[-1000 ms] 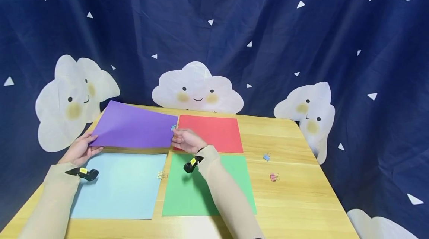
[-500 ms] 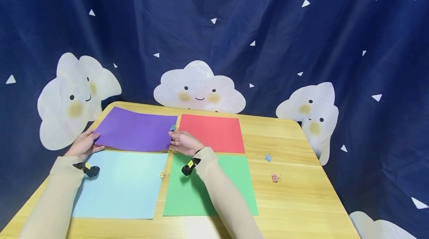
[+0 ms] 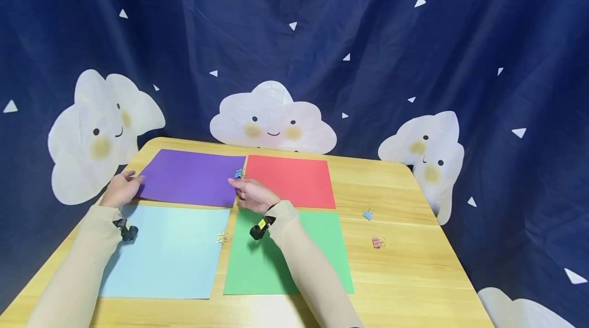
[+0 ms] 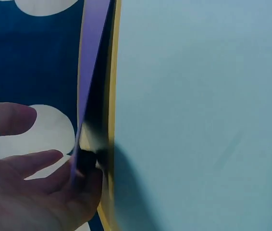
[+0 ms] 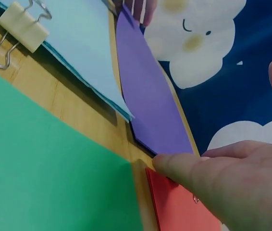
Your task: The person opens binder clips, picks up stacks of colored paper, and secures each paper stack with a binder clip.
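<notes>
Purple paper (image 3: 193, 177) lies at the table's far left, its near left corner slightly raised. My left hand (image 3: 120, 189) is at that corner; in the left wrist view thumb and forefinger stand apart, and the paper's edge (image 4: 90, 53) runs down against the other fingers. At the near right corner, my right hand (image 3: 255, 195) has its fingers stretched out; in the right wrist view a fingertip (image 5: 162, 163) touches or nearly touches the purple paper (image 5: 150, 91). A blue binder clip (image 3: 239, 173) sits on the purple paper's right edge.
Light blue paper (image 3: 165, 256) with a yellow binder clip (image 3: 223, 238) lies in front. Red paper (image 3: 294, 180) and green paper (image 3: 322, 251) lie to the right. A loose blue clip (image 3: 368, 214) and pink clip (image 3: 378, 242) rest on the wooden table (image 3: 405, 266).
The purple paper has come down from a lifted tilt to nearly flat. My left hand's grip has loosened, and my right fingers have shifted slightly left over the paper's near right corner.
</notes>
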A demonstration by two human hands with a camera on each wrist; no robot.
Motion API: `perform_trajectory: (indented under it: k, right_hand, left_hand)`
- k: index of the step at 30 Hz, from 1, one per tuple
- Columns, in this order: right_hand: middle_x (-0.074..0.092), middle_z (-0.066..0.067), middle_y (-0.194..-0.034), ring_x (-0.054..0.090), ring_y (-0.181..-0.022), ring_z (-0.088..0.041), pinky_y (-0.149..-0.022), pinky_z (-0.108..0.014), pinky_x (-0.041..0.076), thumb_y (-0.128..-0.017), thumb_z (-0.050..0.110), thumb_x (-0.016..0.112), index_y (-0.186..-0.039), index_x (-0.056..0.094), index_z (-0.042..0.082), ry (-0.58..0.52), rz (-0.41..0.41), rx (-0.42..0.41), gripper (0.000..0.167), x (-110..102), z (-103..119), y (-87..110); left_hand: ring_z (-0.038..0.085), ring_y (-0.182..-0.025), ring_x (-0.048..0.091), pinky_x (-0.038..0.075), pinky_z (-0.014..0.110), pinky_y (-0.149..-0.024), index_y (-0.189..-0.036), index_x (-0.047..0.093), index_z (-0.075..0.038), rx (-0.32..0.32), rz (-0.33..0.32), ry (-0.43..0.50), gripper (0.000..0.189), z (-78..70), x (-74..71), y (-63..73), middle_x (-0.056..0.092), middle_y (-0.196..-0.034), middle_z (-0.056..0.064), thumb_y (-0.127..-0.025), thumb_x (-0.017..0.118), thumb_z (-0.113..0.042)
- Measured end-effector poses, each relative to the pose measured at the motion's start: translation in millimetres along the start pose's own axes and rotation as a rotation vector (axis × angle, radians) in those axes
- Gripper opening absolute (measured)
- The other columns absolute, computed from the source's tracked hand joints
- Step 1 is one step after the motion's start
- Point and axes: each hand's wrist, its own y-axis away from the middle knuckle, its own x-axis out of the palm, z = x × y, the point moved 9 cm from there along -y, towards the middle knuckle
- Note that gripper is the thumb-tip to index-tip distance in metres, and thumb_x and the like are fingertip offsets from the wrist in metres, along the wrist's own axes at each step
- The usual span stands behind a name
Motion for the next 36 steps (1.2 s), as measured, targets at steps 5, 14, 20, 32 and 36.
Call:
perform_trajectory:
  k: [5, 14, 20, 32, 36]
  right_hand:
    - [0.031, 0.003, -0.077, 0.024, -0.066, -0.013, -0.075, -0.028, 0.029, -0.107, 0.028, 0.058, -0.086, 0.053, 0.019, 0.003, 0.004, -0.008, 0.024, -1.1, 0.7, 1.1]
    - [0.032, 0.004, -0.072, 0.026, -0.067, -0.014, -0.074, -0.027, 0.028, -0.107, 0.034, 0.058, -0.079, 0.049, 0.02, 0.004, 0.002, -0.02, 0.032, -4.9, 1.9, 0.8]
    - [0.032, 0.004, -0.073, 0.026, -0.07, -0.013, -0.076, -0.028, 0.026, -0.108, 0.037, 0.056, -0.08, 0.048, 0.021, 0.001, 0.02, -0.022, 0.032, -4.2, 1.4, 1.2]
    - [0.048, 0.001, -0.11, 0.022, -0.073, -0.014, -0.124, -0.034, 0.025, -0.114, 0.036, 0.035, -0.124, 0.052, 0.017, -0.008, 0.099, -0.117, 0.027, -5.4, 19.3, 19.1]
    - [0.013, -0.019, -0.174, 0.05, -0.132, -0.029, -0.135, -0.048, 0.009, -0.114, 0.037, 0.036, -0.165, 0.013, 0.004, -0.004, 0.093, -0.135, 0.065, -14.7, 34.1, 38.9]
  left_hand:
    - [0.06, -0.136, 0.04, 0.051, 0.064, -0.1, -0.155, 0.022, 0.017, 0.059, -0.007, -0.022, 0.068, -7.6, 4.1, 7.4, 0.033, -0.15, 0.047, -0.109, 0.036, -0.032]
    - [0.053, -0.126, 0.048, 0.055, 0.051, -0.084, -0.153, 0.03, 0.013, 0.09, -0.02, 0.01, 0.064, -6.6, 9.3, 10.1, 0.038, -0.146, 0.042, -0.11, 0.04, -0.033]
    - [0.055, -0.13, 0.045, 0.053, 0.059, -0.091, -0.154, 0.028, 0.013, 0.071, -0.015, 0.034, 0.064, -5.5, 9.3, 14.7, 0.034, -0.15, 0.043, -0.11, 0.04, -0.032]
    - [0.062, -0.143, 0.03, 0.033, 0.073, -0.115, -0.156, 0.022, 0.013, 0.071, 0.011, 0.064, 0.066, -6.9, 5.8, 22.7, 0.022, -0.158, 0.044, -0.111, 0.037, -0.033]
    - [0.063, -0.143, 0.031, 0.033, 0.073, -0.114, -0.157, 0.023, 0.011, 0.094, 0.008, 0.052, 0.068, -13.6, 2.5, 25.2, 0.023, -0.158, 0.044, -0.111, 0.036, -0.037]
